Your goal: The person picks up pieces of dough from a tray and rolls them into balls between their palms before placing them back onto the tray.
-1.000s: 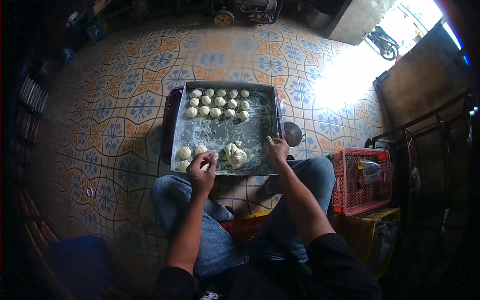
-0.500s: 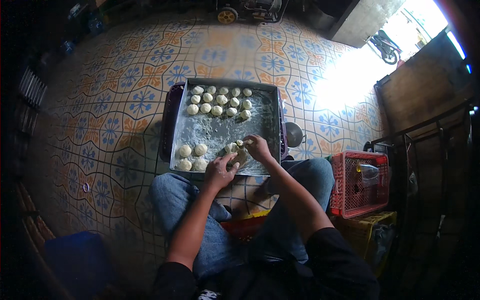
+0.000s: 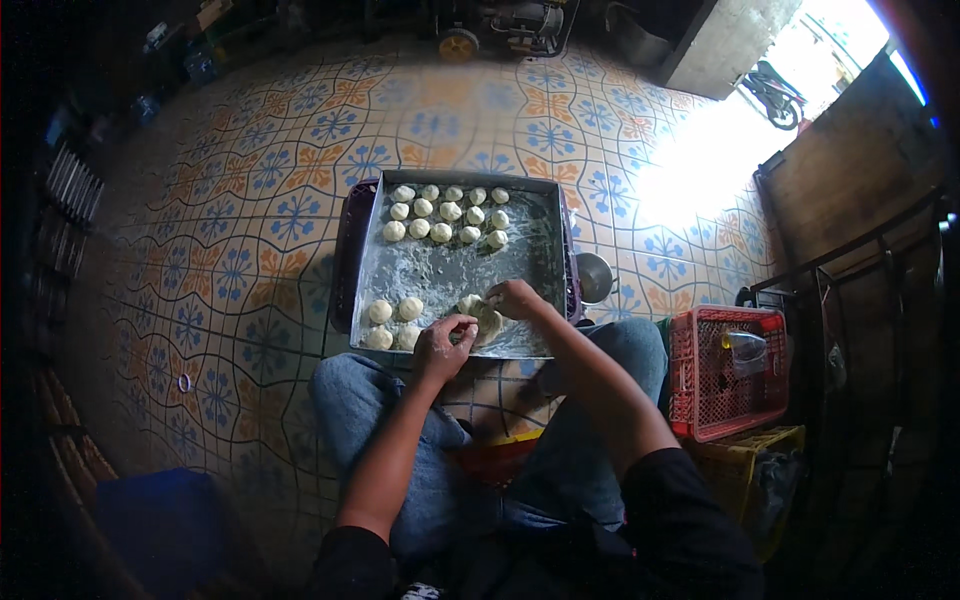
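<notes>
A shallow metal tray [image 3: 395,270] dusted with flour lies before my knees. Near its front edge, between my hands, is a flattened piece of dough [image 3: 487,326] with a raised lump at its far side. My left hand [image 3: 445,345], floury, pinches its thumb and fingertips together at the dough's left edge. At the upper right edge of that dough, my right hand [image 3: 517,299] has its fingers closed in a pinch; their tips are partly hidden. Rows of round dough balls [image 3: 451,211] fill the tray's far end. A small group of dough balls [image 3: 410,308] rests left of my left hand.
Under the tray shows a dark purple crate [image 3: 345,275]. A metal bowl [image 3: 594,277] sits at its right. Farther right, a red plastic crate [image 3: 690,400] holds a clear bottle [image 3: 745,352], above a yellow crate [image 3: 725,465]. A wheeled machine [image 3: 500,30] stands on the far tiled floor.
My left thumb and fingers, spread apart before, have come together at the dough. My right hand stays by the dough's far right edge. The whole view has shifted slightly.
</notes>
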Tool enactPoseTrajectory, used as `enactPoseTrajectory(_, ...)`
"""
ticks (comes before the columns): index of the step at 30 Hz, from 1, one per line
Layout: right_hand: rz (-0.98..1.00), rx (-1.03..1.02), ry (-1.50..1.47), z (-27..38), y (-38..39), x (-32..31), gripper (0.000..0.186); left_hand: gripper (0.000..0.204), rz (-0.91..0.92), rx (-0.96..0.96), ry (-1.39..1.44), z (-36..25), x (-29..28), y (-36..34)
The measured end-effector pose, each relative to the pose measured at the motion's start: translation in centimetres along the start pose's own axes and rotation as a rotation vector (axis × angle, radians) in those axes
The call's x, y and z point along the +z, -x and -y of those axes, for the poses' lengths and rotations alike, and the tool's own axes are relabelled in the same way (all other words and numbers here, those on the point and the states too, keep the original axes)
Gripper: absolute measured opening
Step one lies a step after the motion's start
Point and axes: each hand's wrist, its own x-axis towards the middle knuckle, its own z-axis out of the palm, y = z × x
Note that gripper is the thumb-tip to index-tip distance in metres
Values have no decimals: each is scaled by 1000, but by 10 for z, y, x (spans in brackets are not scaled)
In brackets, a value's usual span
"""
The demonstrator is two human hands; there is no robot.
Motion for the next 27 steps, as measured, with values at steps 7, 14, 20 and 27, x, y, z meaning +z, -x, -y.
enactPoseTrajectory(7, 241, -305, -62, 55, 37, -67, 51, 33, -89, 49, -28, 23, 15, 1)
enactPoseTrajectory(14, -182, -326, -383, 143, 116, -82, 65, 39, 221, -592, 1534, -19, -8, 14)
enactPoseTrajectory(20, -522, -494, -207, 190, 114, -87, 62, 26, -151, -681, 1362, -33, -20, 25)
enactPoseTrajectory(27, 147, -20, -1600, 202, 121, -65, 64, 27, -202, 65, 493, -94, -16, 40)
